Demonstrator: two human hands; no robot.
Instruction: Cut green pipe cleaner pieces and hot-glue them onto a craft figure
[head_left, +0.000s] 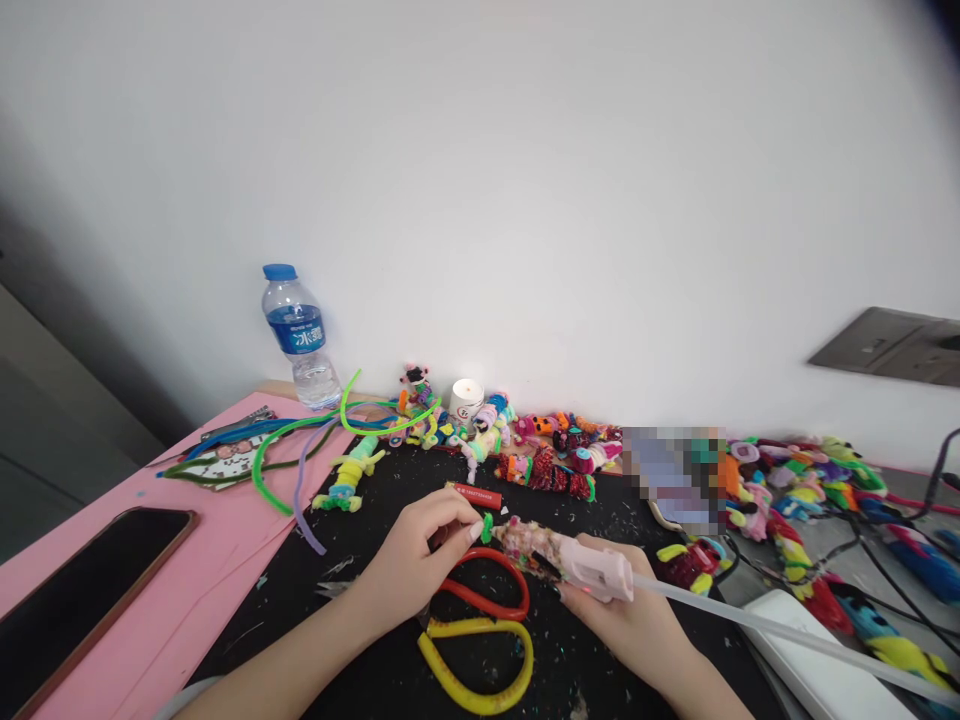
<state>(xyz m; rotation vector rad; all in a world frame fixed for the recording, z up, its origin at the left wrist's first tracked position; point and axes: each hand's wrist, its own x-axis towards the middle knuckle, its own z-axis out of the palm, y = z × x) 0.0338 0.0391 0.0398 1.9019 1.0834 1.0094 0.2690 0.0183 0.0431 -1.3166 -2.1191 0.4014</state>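
Observation:
My left hand (416,550) is closed in a pinch on a small green pipe cleaner piece (487,527). My right hand (634,615) grips a pink hot glue gun (596,565), its nozzle end crusted with brownish residue and pointing left at the green piece. Out of the gun's back runs a long whitish glue stick (735,612) towards the lower right. Scissors (529,660) with one red and one yellow handle lie below my hands, their blades partly under my left wrist. Just beyond my fingers is a red lighter (478,495).
Fuzzy pipe cleaner figures (349,475) line the wall. Loose pipe cleaners (300,500) spread at left, near a water bottle (296,335) and a phone (90,600). A small white cup (466,400) stands at the back. Cables (885,560) and a white box (817,660) lie right.

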